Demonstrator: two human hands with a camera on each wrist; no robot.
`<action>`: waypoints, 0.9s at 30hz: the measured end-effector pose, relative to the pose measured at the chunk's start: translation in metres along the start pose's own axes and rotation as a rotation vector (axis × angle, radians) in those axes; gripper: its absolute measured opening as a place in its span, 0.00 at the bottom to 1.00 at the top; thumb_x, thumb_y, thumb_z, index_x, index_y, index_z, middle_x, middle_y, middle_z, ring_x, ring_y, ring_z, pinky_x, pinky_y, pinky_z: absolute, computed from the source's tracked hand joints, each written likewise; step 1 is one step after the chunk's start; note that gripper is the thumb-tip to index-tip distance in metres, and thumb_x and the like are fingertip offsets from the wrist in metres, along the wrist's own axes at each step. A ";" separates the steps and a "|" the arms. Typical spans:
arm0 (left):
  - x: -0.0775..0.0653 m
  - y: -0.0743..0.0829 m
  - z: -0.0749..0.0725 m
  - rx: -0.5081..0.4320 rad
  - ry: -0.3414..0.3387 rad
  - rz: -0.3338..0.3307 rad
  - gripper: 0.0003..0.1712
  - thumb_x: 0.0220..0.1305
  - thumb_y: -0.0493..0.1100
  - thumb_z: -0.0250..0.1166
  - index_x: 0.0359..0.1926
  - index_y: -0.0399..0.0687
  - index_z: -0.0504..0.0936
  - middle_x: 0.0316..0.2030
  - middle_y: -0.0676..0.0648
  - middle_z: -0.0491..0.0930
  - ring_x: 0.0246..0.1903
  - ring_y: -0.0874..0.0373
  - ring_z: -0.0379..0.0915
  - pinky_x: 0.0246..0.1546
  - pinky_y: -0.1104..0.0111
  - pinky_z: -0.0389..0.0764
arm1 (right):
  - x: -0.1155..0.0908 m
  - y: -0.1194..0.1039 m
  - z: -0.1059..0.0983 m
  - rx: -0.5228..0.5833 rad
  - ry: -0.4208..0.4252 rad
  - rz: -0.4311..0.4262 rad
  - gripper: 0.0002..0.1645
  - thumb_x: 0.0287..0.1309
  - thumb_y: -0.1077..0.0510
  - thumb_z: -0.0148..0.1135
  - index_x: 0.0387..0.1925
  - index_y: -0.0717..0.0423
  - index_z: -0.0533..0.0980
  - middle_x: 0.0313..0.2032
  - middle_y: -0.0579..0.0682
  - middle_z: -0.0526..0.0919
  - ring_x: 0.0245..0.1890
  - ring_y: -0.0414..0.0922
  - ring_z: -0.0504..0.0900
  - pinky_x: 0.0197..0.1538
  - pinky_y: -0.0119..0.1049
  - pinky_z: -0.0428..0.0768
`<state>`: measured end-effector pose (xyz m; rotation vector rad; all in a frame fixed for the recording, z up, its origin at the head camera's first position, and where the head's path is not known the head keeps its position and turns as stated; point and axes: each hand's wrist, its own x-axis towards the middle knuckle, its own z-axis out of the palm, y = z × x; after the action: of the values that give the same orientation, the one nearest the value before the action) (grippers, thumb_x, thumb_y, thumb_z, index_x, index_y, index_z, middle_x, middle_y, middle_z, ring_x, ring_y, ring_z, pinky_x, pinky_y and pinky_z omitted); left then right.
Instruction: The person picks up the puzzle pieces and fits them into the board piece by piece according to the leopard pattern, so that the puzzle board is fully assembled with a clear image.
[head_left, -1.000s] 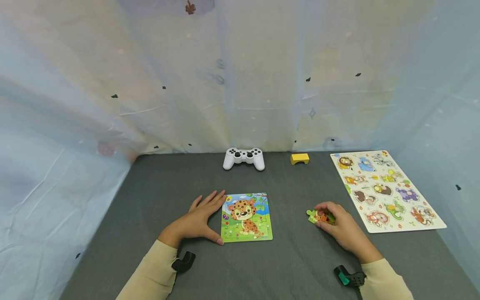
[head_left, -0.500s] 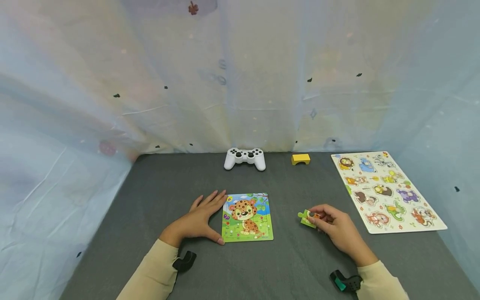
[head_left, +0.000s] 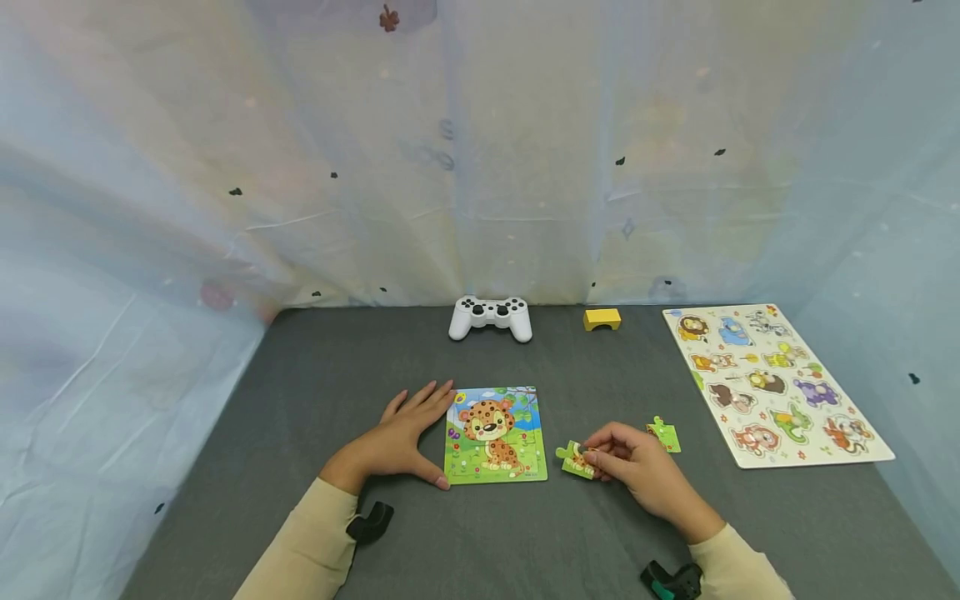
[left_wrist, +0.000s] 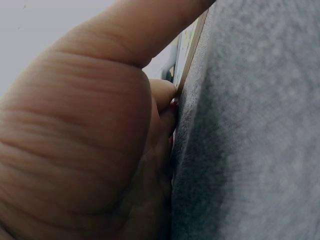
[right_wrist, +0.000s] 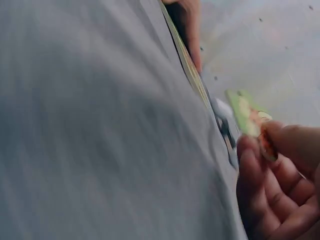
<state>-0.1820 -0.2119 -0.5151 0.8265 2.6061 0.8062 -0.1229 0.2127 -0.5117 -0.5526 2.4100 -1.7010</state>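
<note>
A leopard-picture jigsaw puzzle (head_left: 495, 433) lies flat on the dark grey cloth in the head view. Spread out at its left side, my left hand (head_left: 397, 437) touches the edge with thumb and fingertips. Thumb and fingers of my right hand (head_left: 648, 475) pinch a green and orange puzzle piece (head_left: 573, 463), a short way right of the puzzle. In the right wrist view, that puzzle piece (right_wrist: 245, 112) is held up off the cloth, partly covered by the fingers. A second green puzzle piece (head_left: 665, 436) lies behind the right hand.
At the back of the table stand a white game controller (head_left: 491, 317) and a yellow arched block (head_left: 602, 319). An animal-picture board (head_left: 772, 383) lies along the right side. A pale curtain (head_left: 525, 150) hangs behind the table.
My right hand has moved left towards the puzzle with the puzzle piece, uncovering a second piece on the cloth. The left hand stays at the puzzle's edge.
</note>
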 end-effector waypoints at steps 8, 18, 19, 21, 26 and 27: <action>0.001 0.000 0.001 -0.001 0.000 -0.006 0.84 0.42 0.75 0.86 0.90 0.53 0.48 0.88 0.51 0.41 0.85 0.49 0.30 0.78 0.39 0.27 | 0.006 -0.003 0.025 -0.029 0.013 -0.051 0.03 0.72 0.58 0.73 0.45 0.52 0.87 0.35 0.44 0.88 0.27 0.47 0.84 0.31 0.37 0.83; 0.001 0.000 0.001 -0.004 -0.002 -0.011 0.83 0.42 0.75 0.86 0.90 0.53 0.49 0.88 0.52 0.41 0.85 0.49 0.30 0.78 0.40 0.27 | 0.025 -0.009 0.055 -0.035 0.016 -0.107 0.08 0.76 0.61 0.69 0.52 0.57 0.87 0.39 0.45 0.87 0.32 0.45 0.85 0.34 0.39 0.85; 0.001 -0.001 0.002 -0.004 -0.002 -0.010 0.83 0.43 0.75 0.86 0.90 0.53 0.49 0.88 0.52 0.41 0.85 0.49 0.30 0.78 0.39 0.27 | 0.027 -0.009 0.059 -0.042 0.015 -0.116 0.08 0.76 0.61 0.68 0.52 0.56 0.87 0.41 0.45 0.87 0.33 0.45 0.85 0.35 0.38 0.85; 0.001 -0.001 0.002 -0.002 -0.003 -0.010 0.83 0.43 0.75 0.86 0.90 0.54 0.49 0.88 0.52 0.40 0.85 0.50 0.30 0.78 0.39 0.27 | 0.032 -0.012 0.065 -0.057 0.010 -0.132 0.10 0.77 0.62 0.68 0.54 0.55 0.87 0.42 0.44 0.86 0.34 0.44 0.84 0.36 0.37 0.84; 0.001 -0.001 0.001 0.002 -0.003 -0.010 0.83 0.43 0.75 0.85 0.90 0.54 0.48 0.88 0.52 0.40 0.85 0.50 0.30 0.78 0.39 0.27 | 0.042 -0.018 0.080 -0.082 -0.011 -0.139 0.12 0.78 0.61 0.67 0.56 0.53 0.88 0.43 0.42 0.84 0.35 0.41 0.83 0.37 0.36 0.83; 0.001 -0.001 0.001 0.002 -0.002 -0.009 0.83 0.43 0.75 0.85 0.90 0.54 0.48 0.88 0.52 0.40 0.85 0.50 0.30 0.78 0.39 0.27 | 0.043 -0.019 0.082 -0.086 -0.016 -0.135 0.12 0.78 0.60 0.67 0.56 0.53 0.89 0.43 0.41 0.84 0.35 0.41 0.83 0.37 0.36 0.83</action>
<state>-0.1829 -0.2116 -0.5171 0.8145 2.6071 0.8005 -0.1324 0.1187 -0.5187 -0.7543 2.4963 -1.6413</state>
